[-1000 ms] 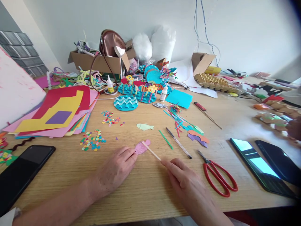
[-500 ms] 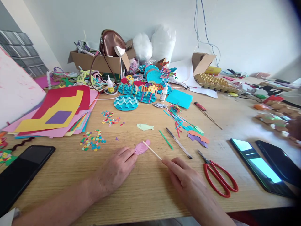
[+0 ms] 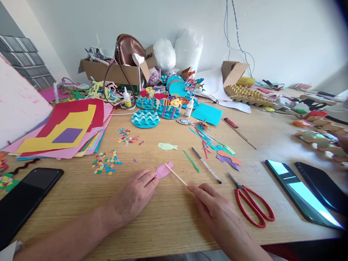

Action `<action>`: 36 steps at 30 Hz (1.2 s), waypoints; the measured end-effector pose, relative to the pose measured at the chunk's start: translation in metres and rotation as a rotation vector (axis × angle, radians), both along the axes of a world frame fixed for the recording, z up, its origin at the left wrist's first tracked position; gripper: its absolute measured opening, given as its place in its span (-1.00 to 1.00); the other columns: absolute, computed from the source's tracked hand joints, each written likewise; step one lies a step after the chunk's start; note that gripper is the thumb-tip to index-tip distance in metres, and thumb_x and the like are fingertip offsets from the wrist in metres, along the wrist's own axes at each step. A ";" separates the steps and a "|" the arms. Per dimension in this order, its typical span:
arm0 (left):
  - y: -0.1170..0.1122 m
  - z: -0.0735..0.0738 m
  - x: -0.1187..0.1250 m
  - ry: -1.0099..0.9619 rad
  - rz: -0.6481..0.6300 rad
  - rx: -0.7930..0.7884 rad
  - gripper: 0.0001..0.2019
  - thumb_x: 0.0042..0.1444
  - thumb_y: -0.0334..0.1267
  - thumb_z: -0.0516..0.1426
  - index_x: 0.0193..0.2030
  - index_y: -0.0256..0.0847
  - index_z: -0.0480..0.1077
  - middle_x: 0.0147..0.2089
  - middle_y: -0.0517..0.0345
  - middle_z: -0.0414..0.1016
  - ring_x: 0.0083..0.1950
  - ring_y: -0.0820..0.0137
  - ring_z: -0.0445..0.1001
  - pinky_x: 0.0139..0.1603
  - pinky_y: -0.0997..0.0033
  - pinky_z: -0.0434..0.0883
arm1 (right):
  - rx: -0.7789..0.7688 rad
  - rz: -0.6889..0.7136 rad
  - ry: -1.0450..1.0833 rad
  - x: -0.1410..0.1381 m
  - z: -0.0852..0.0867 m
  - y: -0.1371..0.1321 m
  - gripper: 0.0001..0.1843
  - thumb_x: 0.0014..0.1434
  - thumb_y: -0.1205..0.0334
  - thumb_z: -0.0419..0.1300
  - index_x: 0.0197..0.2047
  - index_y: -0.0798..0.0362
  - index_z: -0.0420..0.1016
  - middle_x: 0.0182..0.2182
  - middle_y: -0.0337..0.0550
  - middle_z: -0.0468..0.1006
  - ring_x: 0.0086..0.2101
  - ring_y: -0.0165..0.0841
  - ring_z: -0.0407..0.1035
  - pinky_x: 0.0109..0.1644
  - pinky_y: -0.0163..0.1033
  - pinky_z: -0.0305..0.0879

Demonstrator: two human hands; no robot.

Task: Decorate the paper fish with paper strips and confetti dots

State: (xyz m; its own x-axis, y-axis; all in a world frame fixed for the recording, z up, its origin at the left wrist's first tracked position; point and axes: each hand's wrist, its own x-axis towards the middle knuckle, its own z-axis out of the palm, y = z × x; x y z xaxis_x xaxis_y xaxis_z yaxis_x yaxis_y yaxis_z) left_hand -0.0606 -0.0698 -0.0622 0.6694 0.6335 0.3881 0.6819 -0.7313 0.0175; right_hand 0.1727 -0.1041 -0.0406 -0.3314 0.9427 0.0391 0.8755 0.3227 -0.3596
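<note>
My left hand (image 3: 137, 194) pinches the left end of a pink paper fish (image 3: 163, 172), which lies on the table and has a wet-looking sheen. In my right hand (image 3: 214, 203) is a thin pale wooden stick (image 3: 178, 175), its tip touching the fish near the tail. Just beyond them lies a pale green paper fish (image 3: 167, 146). A green paper strip (image 3: 191, 161) and a pen (image 3: 206, 165) rest to the right of it. Red-handled scissors (image 3: 252, 203) lie open beside my right hand.
Coloured paper sheets (image 3: 70, 130) are stacked at left, near paper confetti (image 3: 107, 163) and a phone (image 3: 29, 199). Behind stand glue bottles (image 3: 189, 108) and blue wave decorations (image 3: 145, 119). Paper scraps (image 3: 230, 159) lie right, with two phones (image 3: 301, 195). Another person's hand (image 3: 343, 145) shows at the right edge.
Both hands, the stick and the pink fish stay almost where they were. The other person's hand at the right edge has shifted slightly.
</note>
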 end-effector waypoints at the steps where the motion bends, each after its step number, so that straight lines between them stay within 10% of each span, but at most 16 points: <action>1: 0.000 0.000 0.000 -0.004 0.004 -0.001 -0.77 0.17 -0.45 -0.10 -0.17 -0.31 0.35 -0.18 0.01 0.42 -0.13 0.33 0.36 -0.09 0.29 0.41 | -0.008 0.010 0.016 -0.001 0.001 -0.002 -0.60 0.15 0.42 -0.14 -0.08 0.01 0.41 -0.32 -0.10 0.45 -0.42 -0.41 0.40 -0.36 -0.33 0.32; 36: -0.001 -0.005 -0.004 0.082 -0.025 0.019 -0.75 0.17 -0.46 -0.09 -0.10 -0.33 0.34 -0.13 0.01 0.41 -0.07 0.31 0.35 -0.03 0.25 0.38 | -0.059 0.075 0.070 0.009 0.001 -0.015 -0.54 0.12 0.45 -0.10 0.03 -0.07 0.34 -0.25 -0.11 0.46 -0.33 -0.41 0.42 -0.32 -0.36 0.35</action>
State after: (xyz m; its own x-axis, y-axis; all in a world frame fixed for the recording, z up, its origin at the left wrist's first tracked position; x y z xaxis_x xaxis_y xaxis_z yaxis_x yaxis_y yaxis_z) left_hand -0.0644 -0.0704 -0.0670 0.7149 0.6093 0.3430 0.6620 -0.7477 -0.0517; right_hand 0.1822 -0.1192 -0.0393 -0.3995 0.9167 0.0098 0.8218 0.3628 -0.4394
